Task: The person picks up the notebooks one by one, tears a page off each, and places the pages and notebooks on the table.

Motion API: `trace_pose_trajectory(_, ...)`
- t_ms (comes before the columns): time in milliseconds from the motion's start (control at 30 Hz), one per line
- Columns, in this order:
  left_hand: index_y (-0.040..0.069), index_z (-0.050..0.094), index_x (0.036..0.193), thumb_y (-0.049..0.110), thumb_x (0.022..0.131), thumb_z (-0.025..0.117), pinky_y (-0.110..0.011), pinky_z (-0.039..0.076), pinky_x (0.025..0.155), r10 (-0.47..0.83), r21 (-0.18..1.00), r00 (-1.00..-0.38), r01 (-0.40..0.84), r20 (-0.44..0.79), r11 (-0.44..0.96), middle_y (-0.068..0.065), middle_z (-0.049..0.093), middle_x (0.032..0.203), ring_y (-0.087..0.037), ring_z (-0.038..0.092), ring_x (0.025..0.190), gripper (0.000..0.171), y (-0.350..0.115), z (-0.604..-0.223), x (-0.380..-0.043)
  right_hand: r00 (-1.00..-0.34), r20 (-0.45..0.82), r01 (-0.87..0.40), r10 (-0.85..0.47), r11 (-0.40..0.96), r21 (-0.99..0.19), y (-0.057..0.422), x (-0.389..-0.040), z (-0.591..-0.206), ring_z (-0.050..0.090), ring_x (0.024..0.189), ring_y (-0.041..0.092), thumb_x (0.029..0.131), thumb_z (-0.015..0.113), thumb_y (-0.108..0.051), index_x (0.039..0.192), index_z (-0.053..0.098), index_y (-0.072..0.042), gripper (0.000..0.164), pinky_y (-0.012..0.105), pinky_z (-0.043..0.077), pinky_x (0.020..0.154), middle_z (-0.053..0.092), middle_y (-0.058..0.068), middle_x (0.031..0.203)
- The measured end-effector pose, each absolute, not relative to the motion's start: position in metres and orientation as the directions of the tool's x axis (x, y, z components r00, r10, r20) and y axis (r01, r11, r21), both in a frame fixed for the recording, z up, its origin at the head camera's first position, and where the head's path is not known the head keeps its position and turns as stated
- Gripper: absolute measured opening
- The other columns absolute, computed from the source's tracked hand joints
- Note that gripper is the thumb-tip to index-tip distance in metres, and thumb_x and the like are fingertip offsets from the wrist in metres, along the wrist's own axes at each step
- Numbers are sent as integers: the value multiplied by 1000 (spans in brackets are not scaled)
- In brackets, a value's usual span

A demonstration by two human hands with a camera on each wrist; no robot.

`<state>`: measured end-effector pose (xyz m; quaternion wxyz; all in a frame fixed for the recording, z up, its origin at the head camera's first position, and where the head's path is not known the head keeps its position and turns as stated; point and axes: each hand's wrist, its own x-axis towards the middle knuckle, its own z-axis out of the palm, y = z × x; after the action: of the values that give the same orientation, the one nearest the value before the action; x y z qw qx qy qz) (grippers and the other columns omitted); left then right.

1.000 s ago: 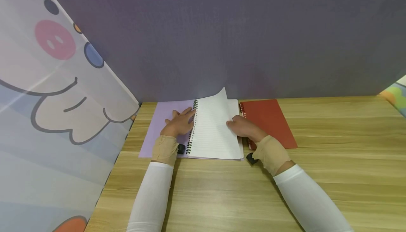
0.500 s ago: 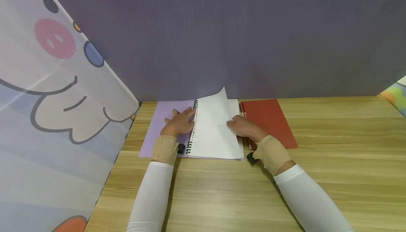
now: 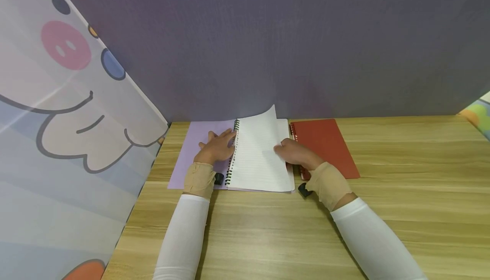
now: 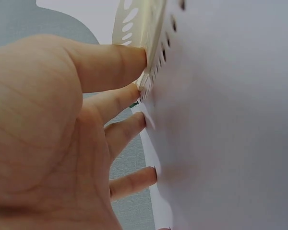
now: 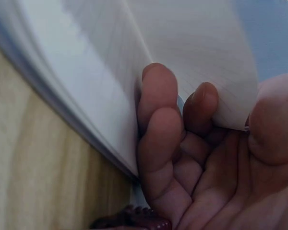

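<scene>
A spiral notebook (image 3: pixel 252 165) lies open, its lilac cover (image 3: pixel 181 161) folded out to the left and a lined white page (image 3: pixel 256 152) facing up. My left hand (image 3: pixel 217 148) rests on the lilac cover with fingers spread. In the left wrist view its thumb (image 4: pixel 115 64) and fingertips touch the notebook along the row of binding holes. At the page's right edge, my right hand (image 3: pixel 296 153) pinches the sheet, whose upper right corner curls up. The right wrist view has the raised page (image 5: pixel 206 43) between thumb and forefinger, other fingers bent against the sheets below.
A red spiral notebook (image 3: pixel 325 148) lies right of the open one, partly under my right hand. Behind both rises a dark grey panel (image 3: pixel 268 50). A cartoon-printed wall (image 3: pixel 69 195) borders the wooden table (image 3: pixel 252 233) on the left.
The page's raised corner has shifted very slightly to the right. Both hands keep their places.
</scene>
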<state>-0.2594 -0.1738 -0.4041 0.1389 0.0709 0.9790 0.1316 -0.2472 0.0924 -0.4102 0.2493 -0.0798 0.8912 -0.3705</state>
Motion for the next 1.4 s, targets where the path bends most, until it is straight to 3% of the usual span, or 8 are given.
trace_pose_trajectory(933,32,18,147,35,93,34,-74,3,86,178,280,-949,102,-261,955,12,10,152,-24,19,118,57,-175,-403,-260,-863,-385,0,-328,761,-648,90,-244,-405,53,69,23,89,35,-35,94,46,-7,31,35,41,64,52,11,79)
trace_pose_trajectory(1400,34,16,147,37,93,32,-74,4,85,183,270,-946,109,-269,957,12,8,152,-23,19,117,56,-176,-405,-262,-853,-387,-16,-350,759,-651,88,-244,-405,52,68,24,86,36,-33,96,48,-6,31,35,41,59,57,10,76)
